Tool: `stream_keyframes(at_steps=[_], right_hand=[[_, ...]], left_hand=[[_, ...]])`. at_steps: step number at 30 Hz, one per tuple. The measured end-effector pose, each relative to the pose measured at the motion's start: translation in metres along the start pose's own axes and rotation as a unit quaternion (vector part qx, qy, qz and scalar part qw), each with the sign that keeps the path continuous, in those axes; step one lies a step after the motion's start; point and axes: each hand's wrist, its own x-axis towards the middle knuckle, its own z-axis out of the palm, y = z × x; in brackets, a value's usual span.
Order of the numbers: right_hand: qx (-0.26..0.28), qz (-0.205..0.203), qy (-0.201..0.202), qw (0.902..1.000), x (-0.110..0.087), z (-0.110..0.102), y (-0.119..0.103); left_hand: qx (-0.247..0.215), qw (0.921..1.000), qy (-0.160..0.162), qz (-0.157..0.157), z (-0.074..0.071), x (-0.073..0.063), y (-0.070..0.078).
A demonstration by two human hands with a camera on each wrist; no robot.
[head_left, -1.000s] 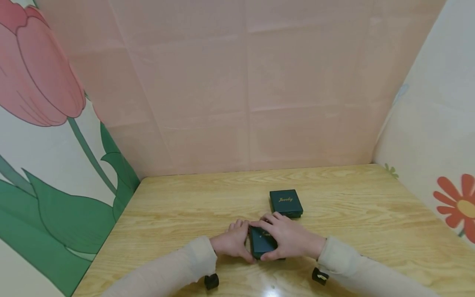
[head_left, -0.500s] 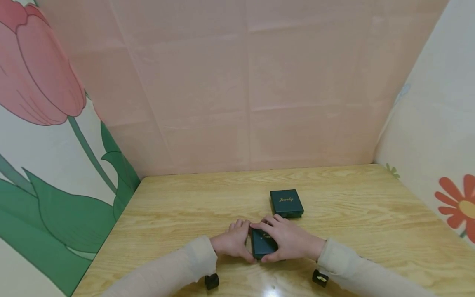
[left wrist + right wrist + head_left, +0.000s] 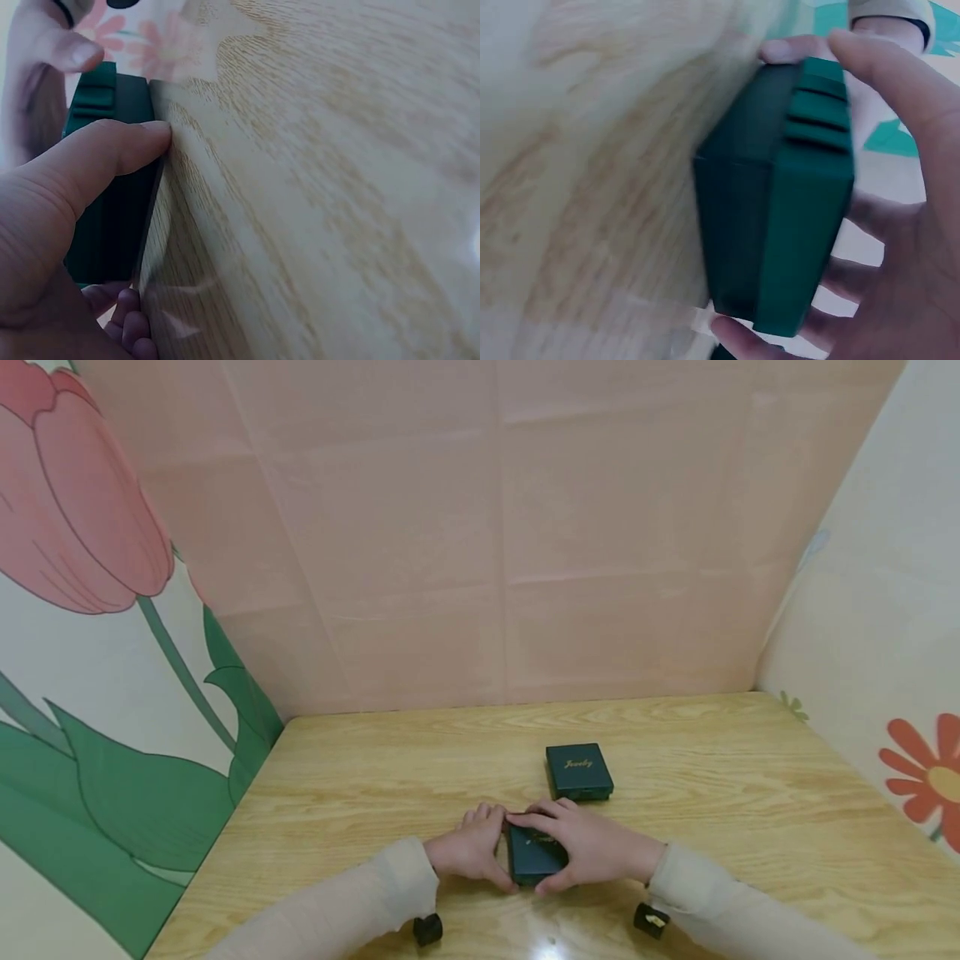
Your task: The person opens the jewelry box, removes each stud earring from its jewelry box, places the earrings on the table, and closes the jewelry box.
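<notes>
A dark green jewelry box [image 3: 534, 858] with gold lettering lies on the table, between both hands. Its left side is held by my left hand [image 3: 471, 847], with the thumb [image 3: 120, 146] along the near side and the other fingers round the far side. My right hand [image 3: 600, 845] arches over the box's right part and grips it between thumb at the near edge and fingers at the far edge, covering some of the lettering. In the right wrist view the lid [image 3: 806, 232] sits on the darker base [image 3: 731, 232], with a ribbon-like bow [image 3: 817, 112] on one side.
A second dark green box [image 3: 579, 768] marked "Jewelry" stands just behind the right hand. The wood-grain table [image 3: 390, 752] meets a pink cloth backdrop [image 3: 420, 568]. Flower-printed panels rise on the left and right.
My right hand has shifted slightly to the right, its thumb moving along the near edge, so more of the box top shows. The left hand and the second box look unmoved.
</notes>
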Motion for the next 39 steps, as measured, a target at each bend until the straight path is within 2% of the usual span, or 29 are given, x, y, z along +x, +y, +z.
stream_keyframes(at_steps=[6,9,13,16,20,24,30,36,39], right_hand=[[0.042,0.019,-0.02,0.9987,0.0,-0.005,0.002],[0.054,0.022,-0.017,0.9982,0.003,-0.007,0.001],[0.06,0.015,0.002,0.9981,0.014,-0.022,-0.005],[0.063,0.017,0.016,0.9977,0.029,-0.042,-0.008],[0.064,0.018,0.032,0.9973,0.054,-0.065,-0.005],[0.06,0.013,0.042,0.9972,0.08,-0.072,0.009],[0.074,0.047,0.021,0.9959,0.105,-0.063,0.03],[0.081,0.069,-0.003,0.9943,0.113,-0.054,0.037],[0.085,0.072,-0.009,0.9938,0.115,-0.051,0.037]], left_hand=[[-0.008,0.9999,0.001,0.006,0.0,0.0,0.0],[-0.021,0.9996,-0.001,0.018,-0.005,-0.003,0.001],[-0.048,0.9978,0.013,0.043,-0.027,-0.006,0.002],[-0.057,0.9969,0.029,0.046,-0.05,-0.001,0.0],[-0.061,0.9971,0.037,0.026,-0.079,0.012,-0.007],[-0.082,0.9959,0.038,0.0,-0.094,0.026,-0.016],[-0.124,0.9907,0.042,-0.037,-0.092,0.044,-0.03],[-0.19,0.9797,0.038,-0.052,-0.081,0.054,-0.042],[-0.204,0.9768,0.038,-0.054,-0.077,0.056,-0.044]])
